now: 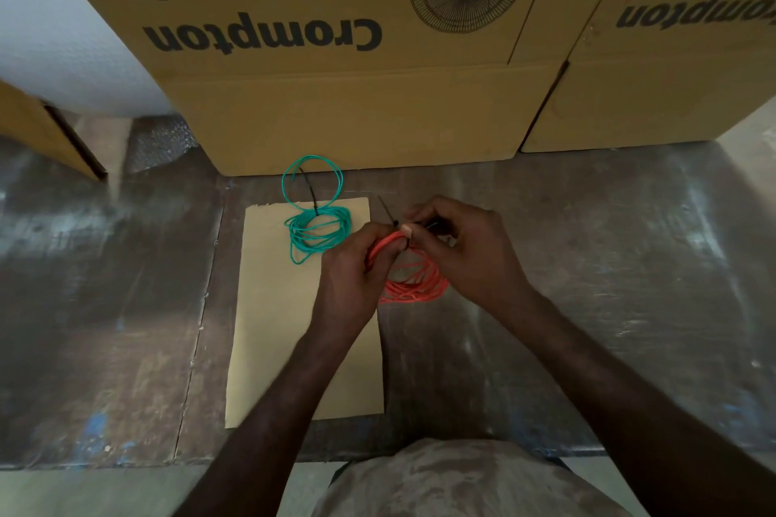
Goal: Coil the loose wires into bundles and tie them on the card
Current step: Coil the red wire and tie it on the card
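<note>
A tan card (273,332) lies flat on the worn table. At its far end sits a coiled green wire bundle (319,231) with a black cable tie (310,190) around it. Over the card's right edge I hold a coiled red wire bundle (415,285). My left hand (348,269) grips the coil's top, thumb pressed against it. My right hand (462,248) pinches a black cable tie (389,215) that wraps the red coil where my fingers meet. The tie's tail sticks up and away from the hands.
Two large cardboard fan boxes (344,55) stand along the far side of the table. A bubble-wrap roll (54,42) leans at the far left beside another box corner (46,130). The table's front edge (126,468) runs just before my body.
</note>
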